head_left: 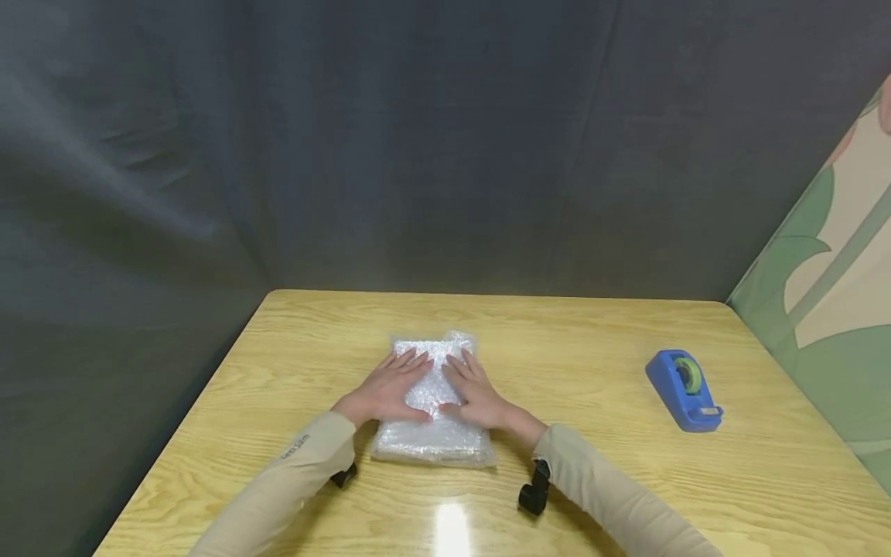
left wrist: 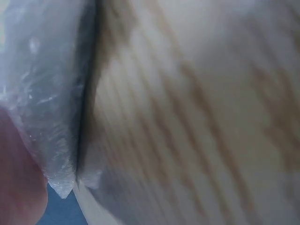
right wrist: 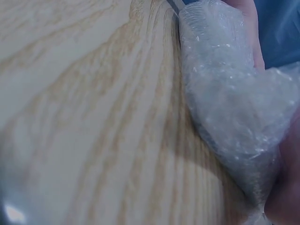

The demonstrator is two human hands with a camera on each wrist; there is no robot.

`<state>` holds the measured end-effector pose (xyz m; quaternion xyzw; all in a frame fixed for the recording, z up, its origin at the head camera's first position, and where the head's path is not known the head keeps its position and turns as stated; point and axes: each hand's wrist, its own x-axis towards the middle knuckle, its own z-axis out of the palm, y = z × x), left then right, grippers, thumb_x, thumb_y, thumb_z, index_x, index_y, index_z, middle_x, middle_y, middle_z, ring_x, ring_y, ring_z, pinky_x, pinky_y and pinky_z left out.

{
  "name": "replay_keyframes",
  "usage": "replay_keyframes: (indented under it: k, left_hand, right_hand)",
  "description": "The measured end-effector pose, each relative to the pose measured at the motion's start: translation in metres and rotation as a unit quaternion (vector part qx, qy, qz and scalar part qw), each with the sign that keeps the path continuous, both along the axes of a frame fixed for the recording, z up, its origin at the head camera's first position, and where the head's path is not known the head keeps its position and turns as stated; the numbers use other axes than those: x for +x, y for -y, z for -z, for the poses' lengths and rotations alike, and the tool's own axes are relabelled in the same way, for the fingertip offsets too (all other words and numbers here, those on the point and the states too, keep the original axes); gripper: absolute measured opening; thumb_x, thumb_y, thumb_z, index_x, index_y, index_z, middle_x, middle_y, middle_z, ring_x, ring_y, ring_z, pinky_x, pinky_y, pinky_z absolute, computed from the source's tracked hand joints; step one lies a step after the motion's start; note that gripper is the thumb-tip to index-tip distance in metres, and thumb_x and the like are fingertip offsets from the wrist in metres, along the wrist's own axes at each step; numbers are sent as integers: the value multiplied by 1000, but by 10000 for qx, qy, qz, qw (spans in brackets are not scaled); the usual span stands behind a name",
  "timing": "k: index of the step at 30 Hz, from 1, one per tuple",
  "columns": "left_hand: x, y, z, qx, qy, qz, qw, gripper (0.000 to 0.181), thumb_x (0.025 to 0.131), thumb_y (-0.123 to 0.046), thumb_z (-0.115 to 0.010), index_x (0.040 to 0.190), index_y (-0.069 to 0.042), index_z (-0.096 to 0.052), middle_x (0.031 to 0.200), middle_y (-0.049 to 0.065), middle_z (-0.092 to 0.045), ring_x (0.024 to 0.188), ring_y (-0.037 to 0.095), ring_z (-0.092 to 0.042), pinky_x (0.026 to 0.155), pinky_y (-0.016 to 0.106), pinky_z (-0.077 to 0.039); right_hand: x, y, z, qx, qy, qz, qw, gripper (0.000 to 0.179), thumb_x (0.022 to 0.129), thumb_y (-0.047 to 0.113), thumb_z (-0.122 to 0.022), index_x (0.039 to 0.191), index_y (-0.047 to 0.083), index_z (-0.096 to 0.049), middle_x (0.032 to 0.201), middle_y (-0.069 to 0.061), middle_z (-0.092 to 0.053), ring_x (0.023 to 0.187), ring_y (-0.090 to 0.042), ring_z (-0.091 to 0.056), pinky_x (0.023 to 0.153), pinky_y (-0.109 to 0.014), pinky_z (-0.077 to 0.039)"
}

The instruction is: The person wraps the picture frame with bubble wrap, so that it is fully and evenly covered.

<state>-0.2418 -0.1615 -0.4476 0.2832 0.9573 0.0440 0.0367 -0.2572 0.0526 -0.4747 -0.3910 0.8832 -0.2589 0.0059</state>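
A flat package in clear bubble wrap point(head_left: 435, 447) lies on the wooden table in front of me; what is inside it cannot be made out. My left hand point(head_left: 391, 388) rests on its left half with the fingers spread and straight. On the right half lies my right hand point(head_left: 479, 396), its fingers also spread. The two thumbs point toward each other near the middle. In the left wrist view the side of the bubble wrap point(left wrist: 42, 89) shows beside part of the hand. The right wrist view shows a puffy, folded end of the wrap point(right wrist: 234, 98) near the hand.
A blue tape dispenser point(head_left: 685, 391) with a green roll stands on the right side of the table point(head_left: 571, 348). Dark curtain point(head_left: 431, 155) hangs behind and to the left. A leaf-patterned cloth point(head_left: 835, 309) borders the right edge.
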Motion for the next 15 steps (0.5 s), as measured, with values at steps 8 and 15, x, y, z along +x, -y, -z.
replay_keyframes:
  k: [8,15]
  left_hand:
    - [0,-2,3,34,29,-81,10000,92,76,-67,-50,145,-14,-20,151,2,-13,139,25,-4,111,46,1]
    - [-1,-1,5,214,15,-102,9997,92,75,-67,-51,144,-14,-23,151,2,-16,138,25,-7,111,46,0]
  right_hand:
    - [0,1,1,-71,-148,85,9998,72,83,35,-59,137,-5,-31,147,-21,-20,136,-40,-1,107,-58,-5]
    - [0,1,2,-93,-112,68,9999,74,84,37,-58,138,-4,-30,147,-20,-19,136,-39,0,107,-57,-4]
